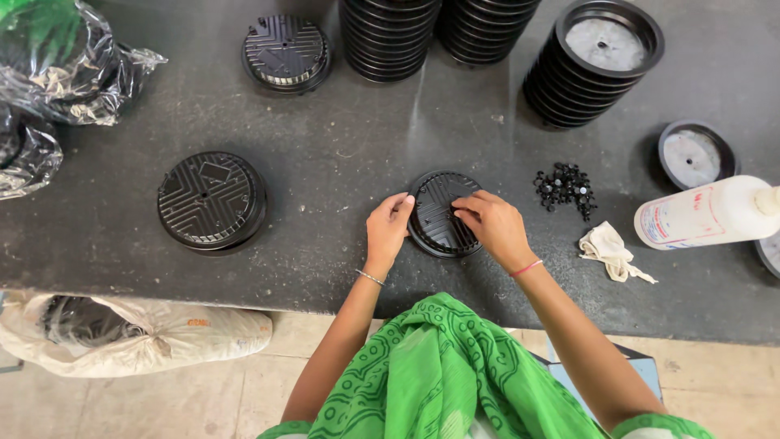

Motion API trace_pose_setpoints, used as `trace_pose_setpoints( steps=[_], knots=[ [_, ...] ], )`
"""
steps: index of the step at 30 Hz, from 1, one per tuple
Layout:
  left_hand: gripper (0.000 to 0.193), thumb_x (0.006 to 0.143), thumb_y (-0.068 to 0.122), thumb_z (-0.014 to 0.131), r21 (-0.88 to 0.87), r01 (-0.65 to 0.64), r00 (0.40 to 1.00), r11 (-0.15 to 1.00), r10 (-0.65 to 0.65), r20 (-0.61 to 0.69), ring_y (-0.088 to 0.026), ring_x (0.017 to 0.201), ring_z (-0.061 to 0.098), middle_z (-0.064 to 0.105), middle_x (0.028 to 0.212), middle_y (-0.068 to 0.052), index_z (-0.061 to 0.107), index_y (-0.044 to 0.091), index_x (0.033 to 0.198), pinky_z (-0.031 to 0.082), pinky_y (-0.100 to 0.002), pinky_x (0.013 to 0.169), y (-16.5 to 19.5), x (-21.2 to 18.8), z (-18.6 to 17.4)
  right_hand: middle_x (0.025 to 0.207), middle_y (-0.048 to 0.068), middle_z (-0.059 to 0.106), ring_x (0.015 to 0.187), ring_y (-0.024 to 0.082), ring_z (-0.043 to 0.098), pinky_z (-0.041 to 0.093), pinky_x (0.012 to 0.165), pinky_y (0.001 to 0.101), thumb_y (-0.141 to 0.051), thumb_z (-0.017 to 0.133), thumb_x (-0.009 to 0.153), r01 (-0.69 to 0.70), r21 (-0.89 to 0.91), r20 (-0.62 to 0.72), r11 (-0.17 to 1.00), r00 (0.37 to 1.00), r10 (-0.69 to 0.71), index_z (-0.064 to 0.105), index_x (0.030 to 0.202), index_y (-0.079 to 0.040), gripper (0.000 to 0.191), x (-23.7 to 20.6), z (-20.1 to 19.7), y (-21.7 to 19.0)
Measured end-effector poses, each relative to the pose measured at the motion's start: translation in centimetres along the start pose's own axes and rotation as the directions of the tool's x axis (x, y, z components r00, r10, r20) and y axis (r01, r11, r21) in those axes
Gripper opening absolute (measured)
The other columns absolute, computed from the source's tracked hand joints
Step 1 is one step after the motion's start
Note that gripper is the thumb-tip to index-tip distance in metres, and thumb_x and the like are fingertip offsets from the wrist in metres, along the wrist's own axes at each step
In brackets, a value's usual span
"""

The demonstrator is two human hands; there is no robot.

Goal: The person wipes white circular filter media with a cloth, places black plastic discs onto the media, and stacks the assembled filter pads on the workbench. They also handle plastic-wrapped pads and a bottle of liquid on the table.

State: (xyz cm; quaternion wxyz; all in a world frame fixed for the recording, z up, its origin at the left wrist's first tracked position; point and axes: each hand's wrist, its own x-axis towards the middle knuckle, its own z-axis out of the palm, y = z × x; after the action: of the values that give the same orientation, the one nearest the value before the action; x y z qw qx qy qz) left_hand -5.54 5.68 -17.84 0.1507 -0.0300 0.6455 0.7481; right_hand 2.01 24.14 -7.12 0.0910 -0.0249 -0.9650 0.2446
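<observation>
The grey table carries everything here, and its near edge runs just below the work, so anything nudged toward the person could drop to the floor where a white sack lies. At the far side stand tall stacks of black discs, one leaning to the right; a knock from a reaching arm could send it over. Crinkled plastic bags sit far left, well apart from the hands. A ribbed black lid lies flat at the left and another lid farther off. On the right a white bottle lies on its side, and it could roll or leak onto the surface if its cap is loose, though the cap is cut off by the frame and I cannot tell. Near it lie a crumpled rag and a shallow cap. The disc being worked sits in the middle of the table, near the edge, between both hands. The left hand presses its fingers closed against the disc's left rim, steadying it; the right hand rests on top with fingertips pinched together on the ribbed face, perhaps on a small part, which is too small to see. If the left hand slackens, the disc could skid or tip. Smallest of all, the black studs lie in a loose heap right of the disc; a sweep of the right wrist could scatter them.
</observation>
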Motion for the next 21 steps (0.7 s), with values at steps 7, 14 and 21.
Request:
trace_pose_setpoints(
  steps=[7, 14, 21],
  knots=[
    [0.043, 0.095, 0.031, 0.07, 0.067, -0.005, 1.0, 0.998, 0.005, -0.004, -0.005, 0.073, 0.064, 0.074, 0.095, -0.004, 0.071, -0.002, 0.122, 0.058, -0.025, 0.06, 0.8, -0.3, 0.1, 0.092, 0.005, 0.07, 0.078, 0.027, 0.07, 0.056, 0.069, 0.0389, -0.019, 0.073, 0.088, 0.028, -0.027, 0.001, 0.999, 1.0, -0.028, 0.077, 0.102, -0.012, 0.017, -0.1, 0.1, 0.1],
    [0.042, 0.091, 0.025, 0.077, 0.045, -0.019, 0.999, 0.999, 0.018, 0.041, -0.006, 0.072, 0.065, 0.075, 0.095, -0.005, 0.071, -0.003, 0.121, 0.054, -0.023, 0.058, 1.9, -0.8, 0.2, 0.093, 0.005, 0.07, 0.08, 0.028, 0.07, 0.056, 0.07, 0.0391, -0.018, 0.073, 0.088, 0.066, -0.053, -0.019, 0.996, 0.998, -0.067, 0.077, 0.103, -0.011, 0.017, -0.2, 0.1, -0.1],
    [0.058, 0.082, 0.02, 0.086, 0.071, -0.097, 0.987, 0.993, 0.086, 0.136, -0.01, 0.087, 0.069, 0.074, 0.104, -0.008, 0.064, -0.006, 0.129, 0.059, -0.025, 0.077, 1.4, -0.6, -0.4, 0.103, 0.008, 0.075, 0.08, 0.026, 0.075, 0.058, 0.072, 0.0341, -0.019, 0.077, 0.086, 0.004, 0.131, -0.019, 0.991, 1.0, -0.002, 0.077, 0.112, -0.01, 0.027, 1.2, -1.2, 1.9]
  ],
)
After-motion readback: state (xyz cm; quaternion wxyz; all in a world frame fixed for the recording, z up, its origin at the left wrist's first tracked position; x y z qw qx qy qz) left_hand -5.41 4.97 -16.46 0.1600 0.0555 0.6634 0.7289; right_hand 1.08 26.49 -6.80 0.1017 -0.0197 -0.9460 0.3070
